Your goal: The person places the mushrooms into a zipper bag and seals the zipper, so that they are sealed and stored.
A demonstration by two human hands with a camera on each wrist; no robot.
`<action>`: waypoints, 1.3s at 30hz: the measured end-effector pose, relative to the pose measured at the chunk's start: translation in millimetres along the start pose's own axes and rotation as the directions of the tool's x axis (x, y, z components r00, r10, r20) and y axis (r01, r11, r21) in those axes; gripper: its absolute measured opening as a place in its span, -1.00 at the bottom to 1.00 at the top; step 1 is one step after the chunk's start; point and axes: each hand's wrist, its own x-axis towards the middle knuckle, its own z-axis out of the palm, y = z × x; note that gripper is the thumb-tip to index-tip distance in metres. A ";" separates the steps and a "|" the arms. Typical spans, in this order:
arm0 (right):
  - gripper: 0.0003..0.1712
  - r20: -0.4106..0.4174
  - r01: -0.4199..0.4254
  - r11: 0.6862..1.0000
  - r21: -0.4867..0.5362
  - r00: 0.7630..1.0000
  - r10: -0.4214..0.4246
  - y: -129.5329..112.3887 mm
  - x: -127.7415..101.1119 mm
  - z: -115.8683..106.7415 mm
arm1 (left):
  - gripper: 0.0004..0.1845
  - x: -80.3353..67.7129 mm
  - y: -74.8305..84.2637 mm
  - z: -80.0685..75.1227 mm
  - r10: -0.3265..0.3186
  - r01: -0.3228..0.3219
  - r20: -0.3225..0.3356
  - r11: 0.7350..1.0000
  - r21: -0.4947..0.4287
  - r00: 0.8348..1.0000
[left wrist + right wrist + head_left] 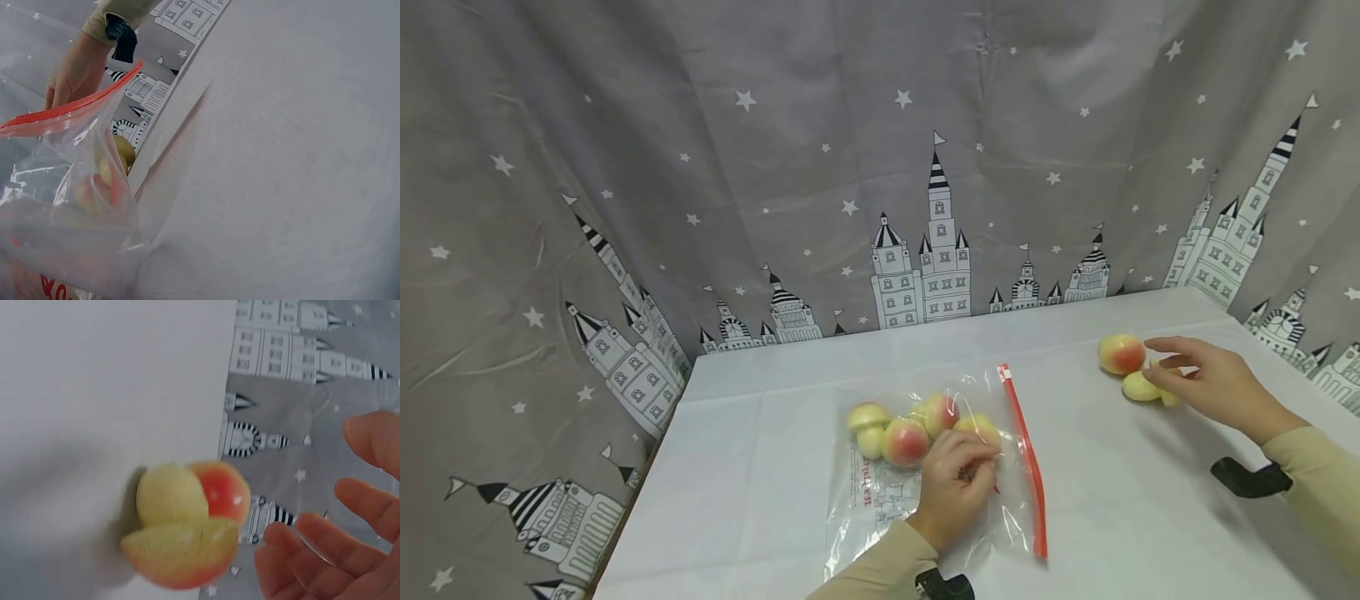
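Note:
A clear zip bag (1011, 517) with a red zip edge lies on the table, holding a toy mushroom (869, 421) and several red-and-yellow toy peaches (906, 442). My left hand (951, 492) is over the bag, fingers curled and pinching its film. The left wrist view shows the bag's red edge (75, 107) raised, with the other hand beyond it. At the right, my right hand (1221, 387) hovers with loosely bent, parted fingers and holds nothing. Close to its fingertips sit another peach (1122, 355) and a yellow mushroom (1141, 386), also seen as a mushroom cap (181, 553) in the right wrist view.
A white cloth covers the table (715, 475). Behind it hangs a grey curtain (820, 183) printed with castles and stars, which also runs down the left side. Dark straps (1251, 478) are worn at both wrists.

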 end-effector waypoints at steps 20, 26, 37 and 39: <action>-0.26 0.078 -0.128 0.990 -0.059 0.988 0.132 40.4 13.7 -0.8 | -0.73 0.2 -0.8 -1.0 -0.006 0.006 0.006 1.000 -0.002 1.000; -0.24 0.106 -0.133 0.990 -0.054 0.985 0.138 43.9 12.8 7.0 | -0.72 1.4 -1.0 -1.3 0.001 -0.001 0.003 1.000 -0.007 1.000; -0.18 0.122 -0.141 0.988 -0.058 0.982 0.147 47.8 10.5 17.3 | -0.72 -0.3 -2.4 -1.5 0.010 -0.010 0.003 1.000 -0.015 1.000; -0.16 0.131 -0.154 0.986 -0.062 0.978 0.161 48.6 9.6 17.8 | -0.72 -0.7 -2.2 -1.6 0.011 -0.010 0.006 1.000 -0.016 1.000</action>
